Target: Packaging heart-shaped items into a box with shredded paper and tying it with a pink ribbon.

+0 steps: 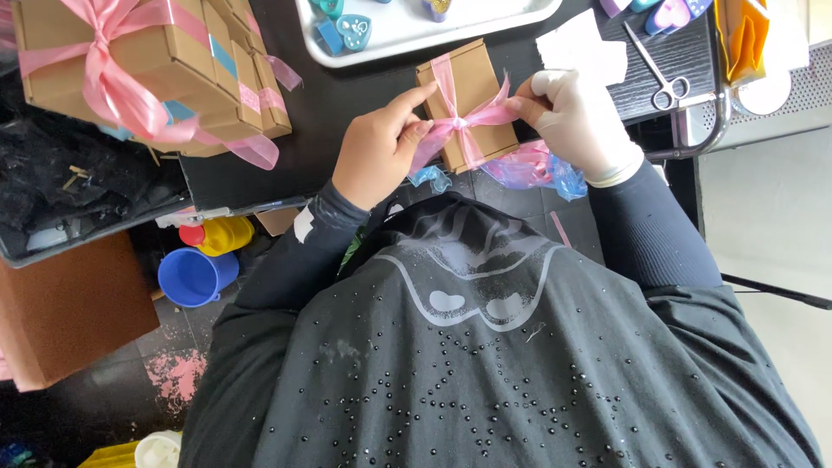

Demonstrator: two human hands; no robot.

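Observation:
A small brown cardboard box (475,87) lies at the near edge of a dark table (347,95), wrapped with a pink ribbon (468,121) knotted at its front. My left hand (377,147), bare, pinches the ribbon's left strand just beside the knot. My right hand (576,117), in a white glove, pulls the right strand of the same ribbon taut at the box's right side. Both hands sit against the box's front edge.
A stack of brown boxes with pink bows (147,69) stands at the left. A white tray (416,35) with small heart-shaped items is behind the box. Scissors (659,69) lie at the right. Blue and yellow containers (204,260) sit on the floor.

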